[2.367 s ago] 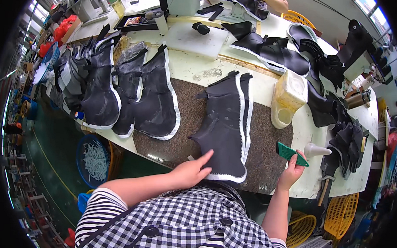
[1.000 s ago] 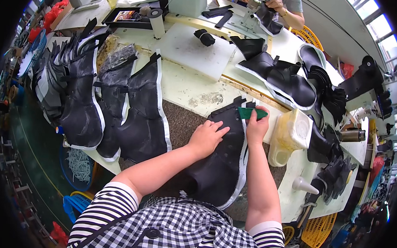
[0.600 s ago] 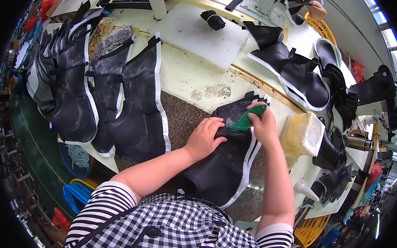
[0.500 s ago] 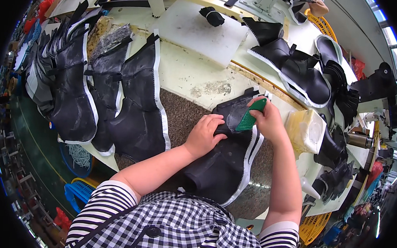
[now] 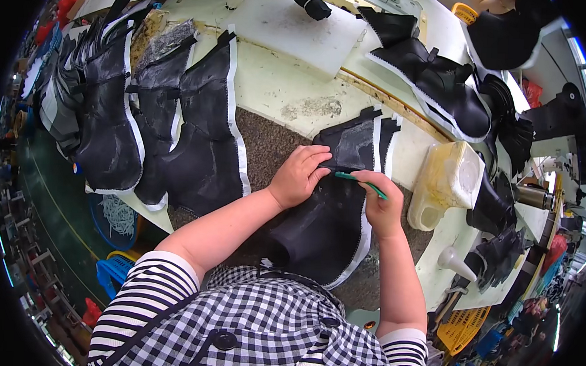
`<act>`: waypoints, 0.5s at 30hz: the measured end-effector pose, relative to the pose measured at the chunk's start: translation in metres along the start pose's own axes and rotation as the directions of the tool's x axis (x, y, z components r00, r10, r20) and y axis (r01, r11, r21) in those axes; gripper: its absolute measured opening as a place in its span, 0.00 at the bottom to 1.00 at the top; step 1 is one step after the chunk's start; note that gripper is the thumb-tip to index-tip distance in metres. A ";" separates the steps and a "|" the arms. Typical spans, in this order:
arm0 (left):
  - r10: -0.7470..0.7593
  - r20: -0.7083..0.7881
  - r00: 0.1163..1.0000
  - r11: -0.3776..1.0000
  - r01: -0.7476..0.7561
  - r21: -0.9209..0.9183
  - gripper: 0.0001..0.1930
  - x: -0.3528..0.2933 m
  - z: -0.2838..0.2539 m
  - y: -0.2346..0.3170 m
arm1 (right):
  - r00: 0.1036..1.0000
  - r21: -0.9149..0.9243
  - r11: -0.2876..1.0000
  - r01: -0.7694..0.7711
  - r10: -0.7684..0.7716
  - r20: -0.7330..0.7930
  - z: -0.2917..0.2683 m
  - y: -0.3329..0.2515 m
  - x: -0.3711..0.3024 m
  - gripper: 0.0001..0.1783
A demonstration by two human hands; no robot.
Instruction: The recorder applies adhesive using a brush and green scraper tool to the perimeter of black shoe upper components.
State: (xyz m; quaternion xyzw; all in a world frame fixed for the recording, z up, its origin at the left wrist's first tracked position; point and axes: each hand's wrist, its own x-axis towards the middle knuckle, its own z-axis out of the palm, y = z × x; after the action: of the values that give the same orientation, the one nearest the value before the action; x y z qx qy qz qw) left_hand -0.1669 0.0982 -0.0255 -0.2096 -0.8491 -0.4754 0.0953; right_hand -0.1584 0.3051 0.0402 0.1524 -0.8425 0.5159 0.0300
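Note:
A black boot upper (image 5: 324, 227) with white-taped edges lies on a brown speckled board (image 5: 263, 139) in front of me. My right hand (image 5: 382, 210) grips a thin green scraper (image 5: 362, 181), seen edge-on. The scraper's tip touches the upper at the crosswise seam below its top section. My left hand (image 5: 298, 177) rests on the upper's left edge, fingers stretched out and thumb apart, close to the scraper's tip. Pale smears mark the leather above the seam.
More black boot uppers (image 5: 206, 140) lie in a row at left. A yellowed plastic container (image 5: 446, 183) stands right of the board. Further back are a white slab (image 5: 293, 32) and other uppers (image 5: 434, 91). Another person's hand (image 5: 494, 3) holds a black piece (image 5: 505, 38) at upper right.
My right hand has come down and left, turning the green scraper from broadside to edge-on at the seam. My left hand has risen slightly. At upper right, a black piece has been lifted.

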 end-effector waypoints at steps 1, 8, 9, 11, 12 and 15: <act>-0.002 -0.004 1.000 1.000 0.002 0.006 0.14 0.000 0.000 0.000 | 0.998 -0.055 0.998 0.002 0.001 0.055 0.000 0.009 -0.002 0.12; 0.008 -0.019 1.000 1.000 -0.008 0.018 0.13 -0.002 0.001 0.001 | 0.933 0.269 0.922 -0.279 0.326 -0.152 -0.031 0.021 -0.048 0.09; 0.010 -0.027 1.000 1.000 -0.009 0.029 0.13 -0.003 0.001 0.001 | 0.866 0.381 0.870 -0.314 0.427 -0.261 -0.029 0.024 -0.037 0.10; 0.029 -0.028 0.999 0.999 -0.027 0.043 0.13 -0.001 0.001 0.000 | 0.837 0.242 0.925 -0.291 0.369 -0.404 -0.014 0.020 0.003 0.09; 0.035 -0.027 0.999 0.999 -0.035 0.035 0.13 0.000 0.004 0.000 | 0.888 -0.075 0.954 -0.291 0.240 -0.392 -0.013 0.027 0.018 0.09; 0.067 -0.016 0.998 0.998 -0.066 0.020 0.13 0.002 0.009 0.002 | 0.920 -0.144 0.971 -0.190 0.125 -0.371 -0.009 0.050 0.046 0.10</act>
State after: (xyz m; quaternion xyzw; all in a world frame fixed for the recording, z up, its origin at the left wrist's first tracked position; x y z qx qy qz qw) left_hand -0.1679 0.1069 -0.0281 -0.2328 -0.8454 -0.4655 0.1203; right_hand -0.2177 0.3234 0.0108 -0.0159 -0.8747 0.4590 0.1550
